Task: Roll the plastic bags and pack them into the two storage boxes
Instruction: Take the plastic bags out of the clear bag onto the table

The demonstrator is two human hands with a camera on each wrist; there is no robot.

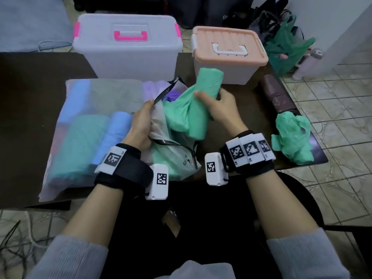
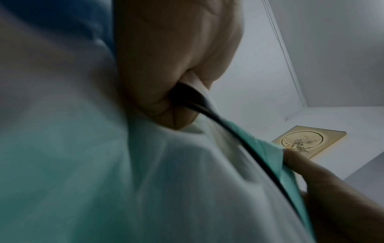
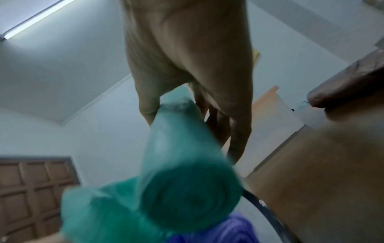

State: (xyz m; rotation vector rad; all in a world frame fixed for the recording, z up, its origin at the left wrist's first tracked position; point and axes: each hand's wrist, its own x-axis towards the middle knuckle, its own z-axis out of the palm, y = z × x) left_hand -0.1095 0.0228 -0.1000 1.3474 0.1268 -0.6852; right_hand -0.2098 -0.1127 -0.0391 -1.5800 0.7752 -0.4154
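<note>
My right hand (image 1: 213,101) grips a green roll of plastic bags (image 1: 203,101), lifted partway out of a translucent zip pouch (image 1: 96,125) that lies on the dark table. In the right wrist view the green roll (image 3: 187,172) runs from my fingers (image 3: 236,141) toward the camera, its loose end trailing below. My left hand (image 1: 141,125) holds the pouch's black-edged mouth open; in the left wrist view its fingers (image 2: 166,98) pinch the black rim (image 2: 218,118). Blue, green and purple rolls show through the pouch. Both storage boxes stand shut behind: a clear one with pink handle (image 1: 126,43) and one with a peach lid (image 1: 227,51).
A crumpled green bag (image 1: 291,137) and a dark brown roll (image 1: 275,93) lie at the table's right edge (image 1: 320,158). Green bags and dark bags (image 1: 285,43) are piled on the tiled floor beyond the peach-lidded box. Cables lie on the floor at lower left.
</note>
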